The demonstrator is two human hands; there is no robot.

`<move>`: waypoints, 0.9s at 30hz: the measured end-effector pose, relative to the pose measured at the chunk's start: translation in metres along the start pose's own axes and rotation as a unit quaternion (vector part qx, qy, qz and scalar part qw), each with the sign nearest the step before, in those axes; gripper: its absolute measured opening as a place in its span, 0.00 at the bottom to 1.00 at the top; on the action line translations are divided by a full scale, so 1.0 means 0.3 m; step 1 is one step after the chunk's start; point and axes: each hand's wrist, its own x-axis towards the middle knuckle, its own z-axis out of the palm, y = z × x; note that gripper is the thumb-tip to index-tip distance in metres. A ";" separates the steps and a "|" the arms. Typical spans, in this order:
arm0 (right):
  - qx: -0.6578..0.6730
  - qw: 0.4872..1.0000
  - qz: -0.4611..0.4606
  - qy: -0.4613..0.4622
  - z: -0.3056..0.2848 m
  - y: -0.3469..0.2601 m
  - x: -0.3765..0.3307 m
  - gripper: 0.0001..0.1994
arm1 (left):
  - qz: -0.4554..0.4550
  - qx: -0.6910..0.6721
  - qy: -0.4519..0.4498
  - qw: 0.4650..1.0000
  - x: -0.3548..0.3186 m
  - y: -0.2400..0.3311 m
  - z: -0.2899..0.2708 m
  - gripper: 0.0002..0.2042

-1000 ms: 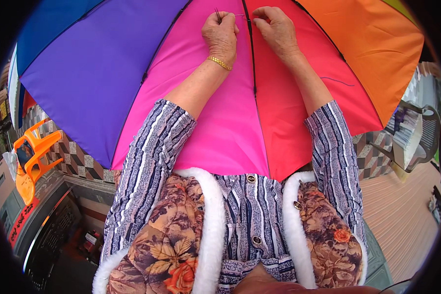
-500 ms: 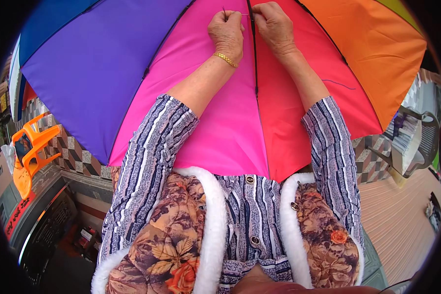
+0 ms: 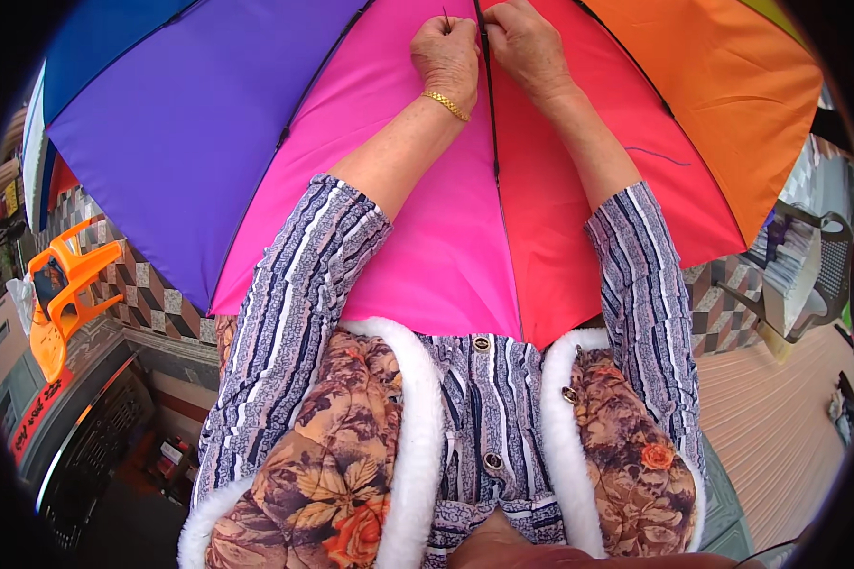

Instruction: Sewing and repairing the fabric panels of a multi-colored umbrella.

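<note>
An opened umbrella with panels of several colours (image 3: 190,142) spreads in front of me, its ribs facing me. A black rib (image 3: 492,123) runs along the seam between the pink and red panels. My left hand (image 3: 446,62) is closed in a pinch over the pink panel, just left of that rib. A thin dark strand (image 3: 446,19) sticks up from its fingers. Right against the rib's other side, my right hand (image 3: 529,49) is closed too, over the red panel; what its fingertips grip is hidden. A dark blue thread (image 3: 659,155) lies curved on the red panel.
An orange plastic chair (image 3: 64,294) stands at the left on patterned tiles. To the right is a dark grey chair (image 3: 830,270) beside a pale stack. A dark opening with a patterned metal panel (image 3: 90,455) lies at lower left.
My left hand has shifted slightly right, closer to the rib, and my right hand slightly up. The fine pale line between my hands no longer shows. The umbrella has hardly moved.
</note>
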 end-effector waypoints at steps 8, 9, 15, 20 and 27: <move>0.525 0.711 0.456 0.104 -0.240 0.049 0.073 0.03 | -0.042 0.017 -0.039 0.998 -0.010 0.089 -0.134 0.03; 0.614 0.637 0.435 0.169 -0.336 0.256 0.040 0.03 | -0.066 0.006 -0.069 0.995 -0.023 0.080 -0.096 0.02; 0.660 0.620 0.206 0.371 -0.763 0.564 -0.070 0.04 | -0.077 0.024 -0.085 0.993 -0.021 0.063 -0.078 0.02; 0.317 0.879 0.264 0.238 -0.396 0.141 0.033 0.05 | -0.065 0.029 -0.085 0.994 -0.009 0.054 -0.094 0.03; -0.136 0.984 0.086 -0.078 -0.069 0.037 0.007 0.06 | -0.067 -0.006 -0.109 0.992 -0.003 0.034 -0.093 0.03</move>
